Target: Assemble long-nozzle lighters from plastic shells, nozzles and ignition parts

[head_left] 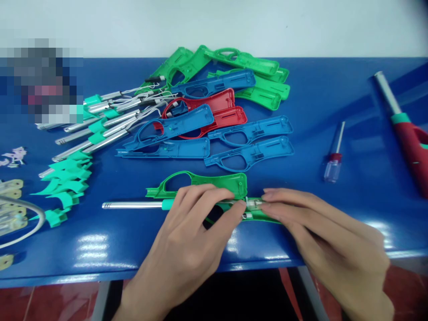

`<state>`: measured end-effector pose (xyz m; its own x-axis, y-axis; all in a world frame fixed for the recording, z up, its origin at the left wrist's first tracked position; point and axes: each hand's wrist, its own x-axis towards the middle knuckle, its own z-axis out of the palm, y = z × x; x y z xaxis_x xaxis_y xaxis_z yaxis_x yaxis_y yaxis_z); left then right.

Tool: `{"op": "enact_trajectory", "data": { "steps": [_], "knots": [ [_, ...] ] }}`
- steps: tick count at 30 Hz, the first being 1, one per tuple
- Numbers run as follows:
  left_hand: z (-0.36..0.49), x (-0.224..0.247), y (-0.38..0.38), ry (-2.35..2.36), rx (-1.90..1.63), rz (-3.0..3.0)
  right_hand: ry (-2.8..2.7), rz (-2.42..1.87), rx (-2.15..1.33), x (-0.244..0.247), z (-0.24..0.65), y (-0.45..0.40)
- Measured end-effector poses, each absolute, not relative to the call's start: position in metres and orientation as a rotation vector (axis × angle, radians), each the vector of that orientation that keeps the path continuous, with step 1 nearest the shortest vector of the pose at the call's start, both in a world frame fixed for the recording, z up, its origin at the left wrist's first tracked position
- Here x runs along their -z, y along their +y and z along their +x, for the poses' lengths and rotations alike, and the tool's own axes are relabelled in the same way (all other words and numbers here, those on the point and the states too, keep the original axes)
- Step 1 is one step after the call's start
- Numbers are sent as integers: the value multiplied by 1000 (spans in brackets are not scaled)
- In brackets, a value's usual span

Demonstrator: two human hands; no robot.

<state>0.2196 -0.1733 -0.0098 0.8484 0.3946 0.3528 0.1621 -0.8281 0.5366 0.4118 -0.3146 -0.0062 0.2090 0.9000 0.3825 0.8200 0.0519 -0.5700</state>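
Far left on the blue table, you've got small pale pieces, then yellowish fittings with a grey cable looping over them. Next, a heap of metal tubes with white wires, teal pieces lying in front. Then your work: a metal tube with a teal collar points left out from under your left hand, which is curled over the lower green shell, thumb and fingers gripping it. Just behind lies another green half; further back, piled green, blue and red halves. Your right hand is narrow, fingertips on a clear part in that lower shell (its exact shape is partly covered). Right of it, a screwdriver, then a red lighter cut by the frame edge
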Motion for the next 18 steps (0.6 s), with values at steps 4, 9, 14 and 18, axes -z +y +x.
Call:
{"op": "enact_trajectory", "data": {
  "steps": [4, 9, 14, 18],
  "knots": [
    [219, 9, -172, 406, -622, 2536, -1608, -1773, -134, 6, 413, -315],
    [220, 8, -172, 418, -628, 2536, -1589, -1755, -164, 8, 413, -316],
    [222, 6, -172, 425, -629, 2519, -1600, -1724, -183, 8, 412, -316],
    [224, 5, -175, 502, -650, 2421, -1616, -1732, -178, 7, 414, -316]
  ]
}}
